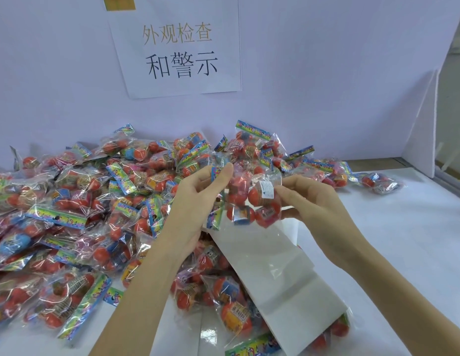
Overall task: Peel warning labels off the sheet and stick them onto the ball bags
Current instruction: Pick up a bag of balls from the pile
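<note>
My left hand (198, 201) grips the colourful header of a clear bag of red balls (245, 201) and holds it up above the table. A small white warning label (266, 189) sits on the bag's front. My right hand (311, 201) is at the bag's right side, its fingertips touching the bag beside the label. Under both hands lies the glossy white label sheet (272, 273), tilted over some bags.
A large heap of ball bags (82, 201) covers the left and back of the white table (403, 240). More bags (223, 299) lie under the sheet near me. A paper sign (180, 52) hangs on the back wall. A white partition (424, 124) stands at the right.
</note>
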Tool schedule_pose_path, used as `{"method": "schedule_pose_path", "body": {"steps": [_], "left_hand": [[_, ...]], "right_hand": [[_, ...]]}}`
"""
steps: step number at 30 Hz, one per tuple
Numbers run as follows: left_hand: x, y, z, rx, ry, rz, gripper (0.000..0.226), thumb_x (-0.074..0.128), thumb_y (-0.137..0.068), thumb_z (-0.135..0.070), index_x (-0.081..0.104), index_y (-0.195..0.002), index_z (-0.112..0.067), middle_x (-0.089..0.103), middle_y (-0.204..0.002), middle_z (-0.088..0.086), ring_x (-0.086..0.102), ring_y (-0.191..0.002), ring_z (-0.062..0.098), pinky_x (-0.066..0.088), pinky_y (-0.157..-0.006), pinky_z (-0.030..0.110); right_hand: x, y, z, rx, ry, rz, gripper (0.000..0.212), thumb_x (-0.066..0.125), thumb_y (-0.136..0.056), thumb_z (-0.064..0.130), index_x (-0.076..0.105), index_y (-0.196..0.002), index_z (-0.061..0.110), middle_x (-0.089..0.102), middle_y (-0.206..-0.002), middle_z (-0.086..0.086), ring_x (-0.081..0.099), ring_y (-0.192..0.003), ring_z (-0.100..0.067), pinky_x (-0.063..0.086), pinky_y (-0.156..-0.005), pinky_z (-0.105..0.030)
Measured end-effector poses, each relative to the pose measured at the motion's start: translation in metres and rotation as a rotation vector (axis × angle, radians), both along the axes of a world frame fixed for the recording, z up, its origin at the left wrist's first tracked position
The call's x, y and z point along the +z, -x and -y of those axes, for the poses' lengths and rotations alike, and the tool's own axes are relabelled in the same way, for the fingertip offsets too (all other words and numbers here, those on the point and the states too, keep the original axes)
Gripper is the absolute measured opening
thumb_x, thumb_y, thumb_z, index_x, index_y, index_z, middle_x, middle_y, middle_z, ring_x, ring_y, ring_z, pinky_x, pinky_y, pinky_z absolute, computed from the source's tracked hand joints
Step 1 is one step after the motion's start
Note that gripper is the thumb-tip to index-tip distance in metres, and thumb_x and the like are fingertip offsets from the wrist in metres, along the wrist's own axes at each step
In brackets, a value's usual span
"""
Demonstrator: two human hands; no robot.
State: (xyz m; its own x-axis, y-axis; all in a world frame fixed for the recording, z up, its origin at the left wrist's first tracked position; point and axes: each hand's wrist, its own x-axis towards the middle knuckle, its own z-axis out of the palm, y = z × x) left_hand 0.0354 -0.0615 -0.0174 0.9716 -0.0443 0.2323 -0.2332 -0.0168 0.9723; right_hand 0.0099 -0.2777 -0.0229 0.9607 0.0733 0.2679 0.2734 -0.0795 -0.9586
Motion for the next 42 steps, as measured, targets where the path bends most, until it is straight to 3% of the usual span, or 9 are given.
{"method": "schedule_pose_path", "body": {"steps": [6, 11, 15, 20, 26, 31, 33, 38, 42], "left_hand": [[0.001, 0.003, 0.006, 0.079, -0.105, 0.195, 0.036, 0.068, -0.101, -0.04, 0.07, -0.088, -0.006, 0.064, -0.088, 0.033, 0.064, -0.075, 0.044, 0.057, -0.078, 0.054], [-0.002, 0.008, 0.02, 0.294, -0.159, 0.338, 0.038, 0.057, -0.108, -0.032, 0.065, -0.082, -0.006, 0.063, -0.072, 0.012, 0.063, -0.069, 0.035, 0.056, -0.064, 0.044], [-0.005, 0.007, 0.015, 0.425, -0.159, 0.345, 0.044, 0.052, -0.11, -0.035, 0.046, -0.074, -0.011, 0.044, -0.06, 0.013, 0.048, -0.058, 0.044, 0.051, -0.056, 0.057], [-0.005, 0.005, 0.013, 0.458, -0.278, 0.433, 0.037, 0.047, -0.112, -0.033, 0.047, -0.077, -0.022, 0.042, -0.059, -0.002, 0.038, -0.051, 0.013, 0.035, -0.052, 0.023], [-0.003, 0.0, 0.004, 0.412, -0.3, 0.451, 0.039, 0.053, -0.11, -0.03, 0.057, -0.077, -0.009, 0.047, -0.061, 0.008, 0.041, -0.056, 0.026, 0.033, -0.055, 0.035], [0.002, 0.007, 0.01, 0.305, -0.308, 0.468, 0.035, 0.061, -0.103, -0.033, 0.062, -0.072, -0.018, 0.056, -0.058, -0.012, 0.051, -0.052, 0.008, 0.035, -0.051, 0.015], [0.003, 0.011, 0.016, 0.274, -0.322, 0.486, 0.032, 0.062, -0.102, -0.034, 0.06, -0.071, -0.025, 0.054, -0.056, -0.018, 0.052, -0.052, 0.003, 0.036, -0.051, 0.008], [0.003, 0.012, 0.015, 0.084, -0.132, 0.21, 0.027, 0.064, -0.092, -0.058, 0.068, -0.106, -0.035, 0.07, -0.07, -0.005, 0.069, -0.053, 0.027, 0.054, -0.054, 0.025], [0.002, 0.009, 0.016, 0.015, -0.063, 0.144, 0.05, 0.088, -0.068, -0.044, 0.064, -0.112, -0.049, 0.078, -0.083, 0.001, 0.078, -0.076, 0.018, 0.057, -0.073, 0.017]], "right_hand": [[-0.003, 0.001, -0.002, -0.098, -0.019, 0.129, 0.032, 0.062, -0.104, 0.026, 0.079, -0.083, 0.009, 0.072, -0.075, -0.017, 0.059, -0.063, -0.018, 0.052, -0.061, -0.027], [-0.003, 0.003, -0.008, -0.005, -0.148, -0.024, 0.037, 0.05, -0.108, 0.037, 0.078, -0.1, 0.014, 0.078, -0.086, -0.008, 0.072, -0.076, -0.021, 0.058, -0.066, -0.026], [0.001, 0.008, -0.011, 0.314, -0.031, -0.198, 0.035, 0.058, -0.099, 0.048, 0.067, -0.114, 0.017, 0.077, -0.087, -0.017, 0.073, -0.074, -0.032, 0.059, -0.065, -0.032], [0.0, 0.009, -0.01, 0.3, -0.005, -0.111, 0.017, 0.06, -0.104, 0.019, 0.069, -0.118, 0.019, 0.074, -0.077, -0.014, 0.067, -0.063, -0.024, 0.053, -0.06, -0.025], [0.006, 0.005, 0.006, 0.478, 0.062, -0.176, 0.031, 0.053, -0.108, 0.017, 0.055, -0.134, 0.002, 0.077, -0.094, -0.017, 0.072, -0.077, -0.027, 0.056, -0.067, -0.028], [0.012, 0.01, 0.003, 0.496, 0.113, -0.224, 0.031, 0.046, -0.104, 0.058, 0.07, -0.114, 0.041, 0.078, -0.105, -0.019, 0.076, -0.088, -0.035, 0.061, -0.066, -0.041], [0.009, 0.011, -0.004, 0.358, 0.134, -0.159, 0.036, 0.051, -0.101, 0.059, 0.073, -0.108, 0.032, 0.079, -0.095, -0.015, 0.077, -0.08, -0.031, 0.06, -0.056, -0.039], [0.003, 0.009, -0.011, 0.176, -0.153, -0.108, 0.035, 0.059, -0.102, 0.04, 0.075, -0.113, 0.011, 0.079, -0.097, -0.014, 0.078, -0.083, -0.037, 0.055, -0.051, -0.028], [0.003, 0.004, -0.009, 0.204, -0.422, -0.233, 0.03, 0.06, -0.103, 0.035, 0.079, -0.114, 0.014, 0.078, -0.107, -0.015, 0.076, -0.1, -0.035, 0.062, -0.069, -0.034]]}}
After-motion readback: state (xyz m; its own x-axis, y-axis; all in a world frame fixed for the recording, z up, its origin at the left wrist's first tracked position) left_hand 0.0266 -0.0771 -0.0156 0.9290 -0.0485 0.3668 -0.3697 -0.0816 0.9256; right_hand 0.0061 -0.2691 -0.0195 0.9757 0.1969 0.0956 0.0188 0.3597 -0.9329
